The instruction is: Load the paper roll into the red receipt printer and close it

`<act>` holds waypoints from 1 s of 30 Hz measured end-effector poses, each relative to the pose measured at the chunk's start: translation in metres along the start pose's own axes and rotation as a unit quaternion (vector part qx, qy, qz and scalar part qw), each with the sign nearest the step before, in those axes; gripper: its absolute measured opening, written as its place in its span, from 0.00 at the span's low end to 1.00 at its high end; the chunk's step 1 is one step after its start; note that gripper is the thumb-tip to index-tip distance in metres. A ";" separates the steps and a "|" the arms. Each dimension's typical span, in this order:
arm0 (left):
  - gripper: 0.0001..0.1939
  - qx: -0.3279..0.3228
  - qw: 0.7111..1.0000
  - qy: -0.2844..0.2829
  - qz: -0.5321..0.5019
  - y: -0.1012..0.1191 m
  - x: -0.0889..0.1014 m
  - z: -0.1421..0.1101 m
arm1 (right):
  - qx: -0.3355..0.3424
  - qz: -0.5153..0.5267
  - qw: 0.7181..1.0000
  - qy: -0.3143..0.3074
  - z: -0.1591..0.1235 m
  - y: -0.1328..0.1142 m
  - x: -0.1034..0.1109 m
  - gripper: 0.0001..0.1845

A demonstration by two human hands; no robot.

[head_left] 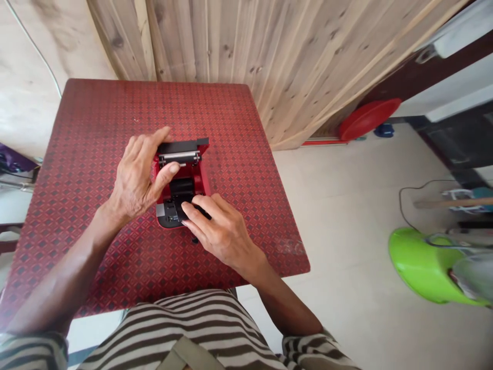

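Observation:
A small red-and-black device (205,177) sits on the table with its black lid (179,146) raised at the far side. A silver bar runs along the lid, and a black cylinder (182,186) lies in the red hollow below. I cannot tell exactly what kind of device it is. My left hand (136,174) holds its left side, forefinger by the lid's corner and thumb reaching over the hollow. At the near right, my right hand (219,226) pinches a thin black flat part (180,209) against the front section. The fingers partly hide that part.
The table (96,118) has a red patterned top and stands against a wooden plank wall (231,41). On the floor to the right are a bright green plastic tub (419,267), a cable and a wooden handle. A red round basin (370,119) leans by the wall.

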State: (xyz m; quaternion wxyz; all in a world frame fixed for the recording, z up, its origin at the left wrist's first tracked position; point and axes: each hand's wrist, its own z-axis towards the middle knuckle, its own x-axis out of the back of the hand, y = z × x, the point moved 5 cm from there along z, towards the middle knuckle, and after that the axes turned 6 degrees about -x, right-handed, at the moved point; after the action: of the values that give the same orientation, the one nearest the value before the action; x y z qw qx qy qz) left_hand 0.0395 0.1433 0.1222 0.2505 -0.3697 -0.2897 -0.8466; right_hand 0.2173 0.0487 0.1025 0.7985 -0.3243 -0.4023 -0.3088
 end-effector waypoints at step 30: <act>0.34 -0.087 0.996 0.015 0.021 0.039 -0.019 -0.079 | -0.256 0.281 0.923 0.059 -0.007 0.109 -0.034 0.19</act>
State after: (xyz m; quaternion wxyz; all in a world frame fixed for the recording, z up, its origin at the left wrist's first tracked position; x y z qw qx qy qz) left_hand 0.0380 0.0667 0.0749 0.2397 -0.3835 -0.2033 -0.8684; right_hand 0.2860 0.1160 0.0414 0.7643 -0.5988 -0.1545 -0.1827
